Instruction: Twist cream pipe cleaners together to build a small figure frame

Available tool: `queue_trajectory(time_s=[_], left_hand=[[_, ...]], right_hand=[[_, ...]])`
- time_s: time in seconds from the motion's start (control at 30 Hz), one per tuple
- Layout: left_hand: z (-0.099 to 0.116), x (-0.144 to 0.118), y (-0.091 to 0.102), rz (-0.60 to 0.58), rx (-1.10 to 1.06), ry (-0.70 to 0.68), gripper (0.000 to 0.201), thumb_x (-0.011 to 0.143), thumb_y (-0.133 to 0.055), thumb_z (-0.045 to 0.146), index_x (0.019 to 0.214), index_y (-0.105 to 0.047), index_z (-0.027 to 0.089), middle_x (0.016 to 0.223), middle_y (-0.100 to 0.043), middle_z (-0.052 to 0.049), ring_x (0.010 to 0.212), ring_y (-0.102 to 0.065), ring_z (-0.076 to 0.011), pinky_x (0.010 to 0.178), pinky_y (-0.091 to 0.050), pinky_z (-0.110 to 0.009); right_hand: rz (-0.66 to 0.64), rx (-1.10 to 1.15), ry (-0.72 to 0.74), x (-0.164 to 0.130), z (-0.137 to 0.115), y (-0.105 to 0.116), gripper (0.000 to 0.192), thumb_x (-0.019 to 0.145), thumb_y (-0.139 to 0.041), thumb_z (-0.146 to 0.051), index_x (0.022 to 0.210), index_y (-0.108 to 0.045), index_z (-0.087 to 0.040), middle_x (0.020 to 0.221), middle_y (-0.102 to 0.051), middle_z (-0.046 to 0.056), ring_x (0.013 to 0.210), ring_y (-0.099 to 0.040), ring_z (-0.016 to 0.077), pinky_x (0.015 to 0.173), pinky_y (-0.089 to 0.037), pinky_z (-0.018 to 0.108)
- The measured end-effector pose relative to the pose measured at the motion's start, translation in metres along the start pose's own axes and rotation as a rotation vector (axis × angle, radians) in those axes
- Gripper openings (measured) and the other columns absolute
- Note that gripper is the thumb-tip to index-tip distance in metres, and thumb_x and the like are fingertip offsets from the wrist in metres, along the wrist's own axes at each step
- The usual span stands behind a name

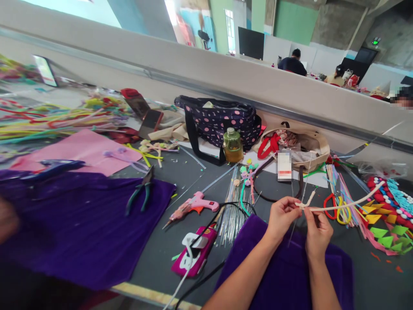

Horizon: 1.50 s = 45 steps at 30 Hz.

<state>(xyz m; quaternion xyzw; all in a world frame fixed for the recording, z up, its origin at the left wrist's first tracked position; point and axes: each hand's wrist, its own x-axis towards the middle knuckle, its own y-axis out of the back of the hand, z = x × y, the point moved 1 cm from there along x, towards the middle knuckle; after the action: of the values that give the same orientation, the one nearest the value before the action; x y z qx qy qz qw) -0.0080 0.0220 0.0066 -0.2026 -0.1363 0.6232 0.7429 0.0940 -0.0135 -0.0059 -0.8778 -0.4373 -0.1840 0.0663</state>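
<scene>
Above a dark purple cloth (245, 254), my left hand (281, 217) and my right hand (318, 230) meet, fingertips nearly touching. Both pinch a cream pipe cleaner (350, 206), whose long free end reaches out to the right. A short piece of it sticks up between my fingers, where it looks bent or twisted. A thin clear stick or wire (309, 165) crosses at the same spot; whether my fingers grip it too I cannot make out. Just right of my hands lie scissors (343, 212) with red and yellow handles.
Left of my hands lie a pink glue gun (195, 204), clear sticks (230, 215), a magenta power strip (196, 254) with cables and green-handled pliers (142, 191). A bottle (232, 146) and bags stand behind. Another person's blurred hand (8, 219) is at the left edge.
</scene>
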Motion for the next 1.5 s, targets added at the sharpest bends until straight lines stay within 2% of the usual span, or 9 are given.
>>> queue_trajectory(time_s=[0.13,0.23,0.37,0.53,0.63,0.8,1.0,1.33,1.5], left_hand=[[-0.004,-0.005,-0.001,0.085,0.258,-0.183,0.014,0.070,-0.064,0.017,0.083,-0.067,0.014,0.069,-0.061,-0.002,0.060,-0.055,-0.0101,0.058,-0.043,-0.020],[-0.005,-0.007,-0.002,0.094,0.339,-0.251,0.015,0.073,-0.062,0.018,0.087,-0.068,0.015,0.075,-0.062,-0.003,0.066,-0.056,-0.0109,0.062,-0.045,-0.021],[-0.002,-0.003,-0.002,-0.028,0.149,-0.101,0.024,0.069,-0.068,0.021,0.092,-0.067,0.013,0.075,-0.062,-0.003,0.062,-0.056,-0.0099,0.059,-0.045,-0.021],[0.004,-0.001,-0.001,-0.171,-0.123,0.112,0.032,0.065,-0.074,0.023,0.094,-0.066,0.011,0.072,-0.065,-0.004,0.060,-0.060,-0.0122,0.062,-0.049,-0.024],[0.006,0.000,0.001,-0.202,-0.186,0.189,0.032,0.065,-0.075,0.024,0.093,-0.067,0.010,0.073,-0.066,-0.006,0.064,-0.064,-0.0148,0.066,-0.050,-0.027],[0.008,0.002,0.005,-0.256,-0.228,0.242,0.032,0.067,-0.076,0.028,0.092,-0.066,0.011,0.077,-0.066,-0.005,0.063,-0.064,-0.0133,0.065,-0.052,-0.028],[0.005,0.003,0.012,-0.365,-0.232,0.320,0.043,0.067,-0.078,0.026,0.106,-0.064,0.014,0.081,-0.066,-0.004,0.063,-0.065,-0.0124,0.065,-0.054,-0.027],[0.007,0.004,0.011,-0.298,-0.208,0.309,0.042,0.061,-0.081,0.027,0.096,-0.062,0.013,0.072,-0.063,-0.002,0.061,-0.067,-0.0165,0.056,-0.053,-0.024],[0.006,0.003,0.006,-0.203,-0.142,0.210,0.039,0.060,-0.080,0.027,0.091,-0.062,0.011,0.067,-0.060,0.000,0.058,-0.067,-0.0169,0.052,-0.051,-0.022]], right_hand=[[0.007,-0.093,0.161,-0.003,-0.001,0.001,0.020,0.079,-0.066,-0.035,0.073,-0.065,-0.016,0.076,-0.065,0.006,0.074,-0.060,0.0193,0.072,-0.049,0.033],[0.012,-0.069,0.151,-0.002,-0.001,0.002,0.019,0.079,-0.066,-0.034,0.074,-0.066,-0.016,0.078,-0.065,0.006,0.076,-0.061,0.0196,0.073,-0.049,0.033],[-0.004,-0.008,0.014,0.002,-0.001,0.003,0.019,0.078,-0.066,-0.035,0.078,-0.066,-0.016,0.079,-0.065,0.004,0.074,-0.060,0.0183,0.073,-0.048,0.032],[-0.021,0.036,-0.029,0.006,-0.002,0.005,0.019,0.076,-0.067,-0.035,0.077,-0.066,-0.016,0.077,-0.066,0.003,0.073,-0.059,0.0176,0.070,-0.046,0.030],[-0.025,0.039,-0.044,0.006,-0.001,0.005,0.018,0.076,-0.066,-0.035,0.078,-0.067,-0.016,0.078,-0.066,0.003,0.074,-0.059,0.0175,0.070,-0.046,0.029],[-0.028,0.094,-0.062,0.007,0.001,0.003,0.018,0.075,-0.068,-0.034,0.076,-0.066,-0.016,0.074,-0.065,0.002,0.069,-0.058,0.0159,0.067,-0.045,0.027],[-0.077,0.131,-0.083,0.008,0.000,0.001,0.020,0.075,-0.067,-0.035,0.073,-0.066,-0.016,0.071,-0.065,0.002,0.065,-0.058,0.0160,0.064,-0.046,0.028],[-0.061,0.152,-0.121,0.007,0.003,0.001,0.019,0.073,-0.070,-0.035,0.072,-0.066,-0.016,0.067,-0.064,0.000,0.062,-0.057,0.0148,0.062,-0.045,0.026],[-0.040,0.049,-0.079,0.004,0.002,0.003,0.021,0.074,-0.069,-0.036,0.072,-0.066,-0.016,0.069,-0.064,0.001,0.064,-0.058,0.0157,0.064,-0.047,0.028]])
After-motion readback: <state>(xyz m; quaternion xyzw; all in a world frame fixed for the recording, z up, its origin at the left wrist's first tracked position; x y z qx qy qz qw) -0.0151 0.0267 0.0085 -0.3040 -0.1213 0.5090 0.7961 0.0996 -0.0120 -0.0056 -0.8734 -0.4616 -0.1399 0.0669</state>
